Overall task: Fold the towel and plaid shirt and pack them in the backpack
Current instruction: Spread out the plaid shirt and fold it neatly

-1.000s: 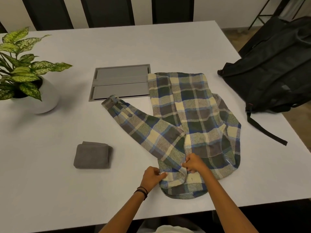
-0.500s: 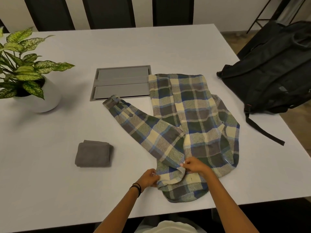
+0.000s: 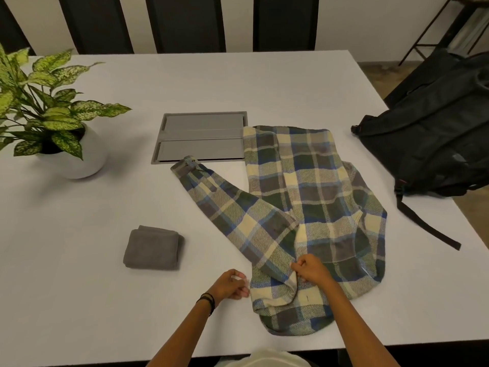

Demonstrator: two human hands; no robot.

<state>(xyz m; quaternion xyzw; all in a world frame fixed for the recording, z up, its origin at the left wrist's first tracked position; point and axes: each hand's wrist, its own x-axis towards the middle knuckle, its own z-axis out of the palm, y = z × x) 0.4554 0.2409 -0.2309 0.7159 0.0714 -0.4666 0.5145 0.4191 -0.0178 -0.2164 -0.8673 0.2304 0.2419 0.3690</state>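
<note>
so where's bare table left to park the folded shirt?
Bare: the far strip behind the grey tray and plaid shirt; the patch between potted plant and towel; the near-left corner below the towel. Crowded: right side, with shirt near backpack and strap.

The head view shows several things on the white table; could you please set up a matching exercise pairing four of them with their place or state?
Things:
1. towel
2. plaid shirt
3. backpack
4. potted plant

Places or states:
A. at the table's far left
B. spread out, one sleeve stretched left
C. folded into a small grey block
D. hanging over the table's right edge

Pairs: 1-C, 2-B, 3-D, 4-A
</note>
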